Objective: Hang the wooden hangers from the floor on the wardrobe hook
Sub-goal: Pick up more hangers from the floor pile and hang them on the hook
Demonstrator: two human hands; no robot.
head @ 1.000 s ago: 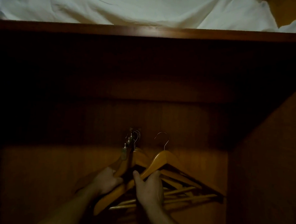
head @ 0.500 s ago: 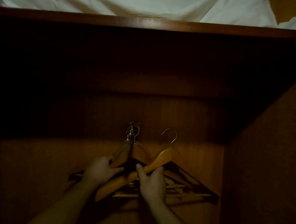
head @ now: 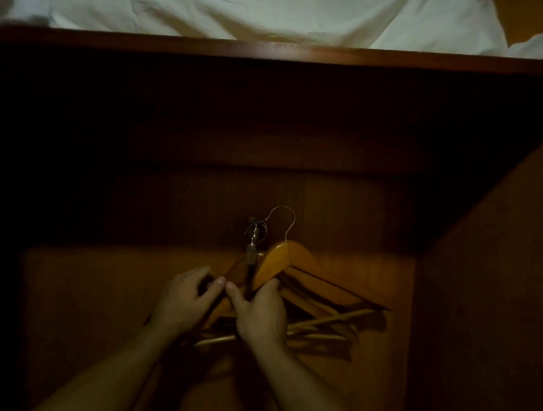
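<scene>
Gripping the wooden hanger (head: 279,260) at frame centre, right hand (head: 260,312) curls round its lower arm. Hanger rises above the grip, wire hook just right of wardrobe hook (head: 254,233). Left hand (head: 183,298) clasps hung hangers (head: 330,320).

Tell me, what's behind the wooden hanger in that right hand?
Behind that front wooden hanger, more light wooden hangers hang, wire hooks bunched on the metal wardrobe hook. The left hand and right hand cover their left sides.

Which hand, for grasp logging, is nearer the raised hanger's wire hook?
Right. The right hand grips the raised hanger below its wire hook; the left hand holds the hung hangers, farther down-left.
</scene>
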